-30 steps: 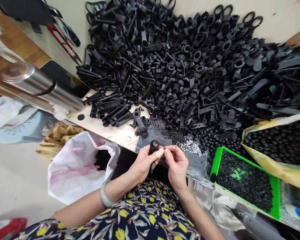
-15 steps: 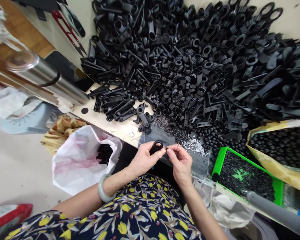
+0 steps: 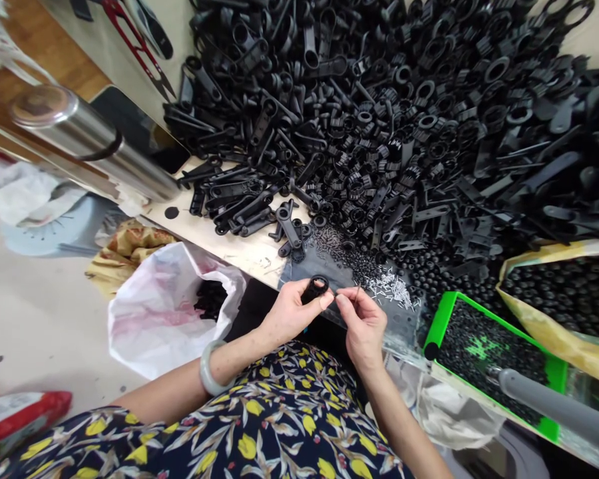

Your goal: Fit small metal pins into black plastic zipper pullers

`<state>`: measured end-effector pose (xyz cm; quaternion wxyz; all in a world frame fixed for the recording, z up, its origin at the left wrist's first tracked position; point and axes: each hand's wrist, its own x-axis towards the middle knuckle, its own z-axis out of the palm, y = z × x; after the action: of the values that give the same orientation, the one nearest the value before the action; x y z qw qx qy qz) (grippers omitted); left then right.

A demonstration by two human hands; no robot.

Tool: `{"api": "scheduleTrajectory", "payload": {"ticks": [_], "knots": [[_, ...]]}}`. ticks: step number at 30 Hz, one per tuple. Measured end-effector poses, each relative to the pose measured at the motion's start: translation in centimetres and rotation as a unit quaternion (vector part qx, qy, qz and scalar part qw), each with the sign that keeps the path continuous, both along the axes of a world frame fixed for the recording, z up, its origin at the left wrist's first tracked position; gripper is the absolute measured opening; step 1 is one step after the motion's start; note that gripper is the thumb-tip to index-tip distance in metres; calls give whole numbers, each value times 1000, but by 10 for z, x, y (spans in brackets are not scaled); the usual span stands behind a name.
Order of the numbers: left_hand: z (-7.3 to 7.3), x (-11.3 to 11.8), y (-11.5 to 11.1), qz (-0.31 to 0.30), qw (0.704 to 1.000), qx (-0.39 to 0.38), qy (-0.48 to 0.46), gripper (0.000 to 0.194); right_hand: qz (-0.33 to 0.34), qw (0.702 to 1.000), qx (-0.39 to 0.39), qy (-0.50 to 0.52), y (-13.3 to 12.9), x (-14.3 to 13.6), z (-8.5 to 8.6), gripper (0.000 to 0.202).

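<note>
My left hand [image 3: 292, 309] is closed around a black plastic part with a ring-shaped end [image 3: 315, 287], the ring facing up. Thumb and fingers of my right hand [image 3: 363, 326] pinch close beside it, on something small and dark that I cannot make out. Both hands are almost touching at the front edge of the bench, over a dark grey mat [image 3: 319, 271]. Just beyond them lie small metal pins [image 3: 390, 287] and tiny dark pieces [image 3: 329, 241]. Several black lever-like parts [image 3: 289, 226] lie behind my left hand.
A big heap of black plastic parts [image 3: 379, 126] covers the back. To the right are a green tray [image 3: 444, 316] of small black bits and a yellow-edged bag [image 3: 524, 309]. At left stand a steel flask [image 3: 94, 143], red-handled scissors [image 3: 134, 43] and a white sack [image 3: 144, 319].
The view has shifted slightly. Both hands keep nearly the same position and hold, with the ring end of the black part tilted a little differently.
</note>
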<state>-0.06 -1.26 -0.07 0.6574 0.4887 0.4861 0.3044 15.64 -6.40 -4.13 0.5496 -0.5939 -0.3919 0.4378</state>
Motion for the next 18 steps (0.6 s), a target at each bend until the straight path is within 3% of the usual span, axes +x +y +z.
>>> {"api": "scheduleTrajectory", "payload": {"ticks": [8, 14, 18], "knots": [[1, 0, 0, 9, 1000, -6, -2, 27, 37, 991, 49, -123, 1, 8, 10, 6], [5, -2, 0, -23, 996, 51, 69, 26, 128, 945, 146, -264, 6, 28, 21, 15], [5, 0, -1, -24, 998, -3, 53, 28, 128, 925, 186, -305, 6, 30, 20, 25]]}}
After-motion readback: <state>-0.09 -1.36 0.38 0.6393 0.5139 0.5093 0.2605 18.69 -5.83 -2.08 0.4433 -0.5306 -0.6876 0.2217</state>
